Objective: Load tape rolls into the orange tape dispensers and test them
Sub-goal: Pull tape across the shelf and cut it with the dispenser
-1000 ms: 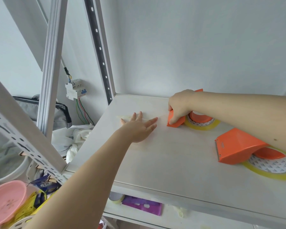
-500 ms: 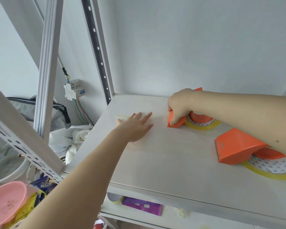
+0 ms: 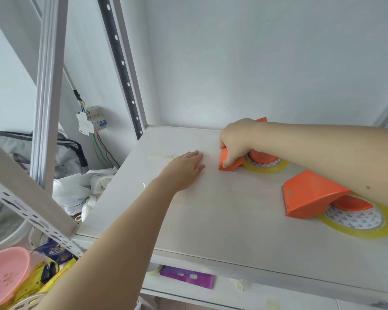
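Testing stage, by the look of it: press the cutter edge down and pull flat so the tape shears clean. Right hand point(image 3: 234, 142) clenched around far orange plastic tape dispenser point(image 3: 230, 161) on white shelf point(image 3: 211, 220); left hand point(image 3: 184, 170) released, flat on pale tape strip point(image 3: 164, 157), just left of the dispenser. Second loaded orange dispenser point(image 3: 309, 194) lies near the right forearm.

Pink bowl point(image 3: 6, 276) below a white shelf point(image 3: 211, 220), breaker box point(image 3: 89, 121) behind

**A pale shelf bay against white walls**

A white shelf board point(image 3: 211, 220) meets a plain white wall point(image 3: 255, 63) in soft, even light. Perforated metal uprights point(image 3: 121, 68) frame its left side. Beyond them a small breaker box point(image 3: 90, 119) with coloured wires hangs on the wall, above a grey bag point(image 3: 63, 153) and crumpled white cloth point(image 3: 85, 189).
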